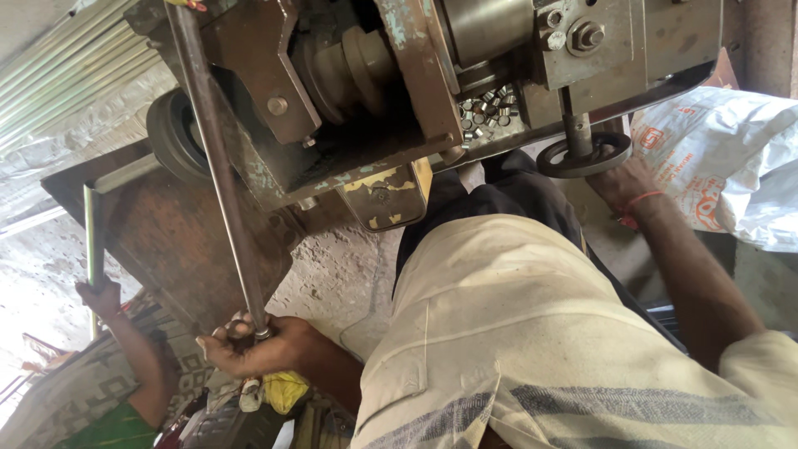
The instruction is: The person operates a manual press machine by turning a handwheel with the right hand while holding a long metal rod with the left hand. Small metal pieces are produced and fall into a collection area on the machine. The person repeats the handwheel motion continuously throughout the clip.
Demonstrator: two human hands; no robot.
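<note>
**Gripping the bar and the handwheel at the lathe**

Left hand [249, 345] is clenched round the bottom end of a long steel rod [218, 166] leaning against the machine [399, 75]. Right hand [623, 185] grasps the small handwheel [583, 156]. A co-worker's hand [98, 295] holds another rod [91, 241] nearby.

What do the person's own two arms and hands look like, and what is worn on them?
Both hands are bare, with no gloves. The right hand has an orange-red thread band tied around the wrist, and a cream short sleeve ends near that elbow. The left hand shows no band or ring that I can see, and its forearm is uncovered.
</note>
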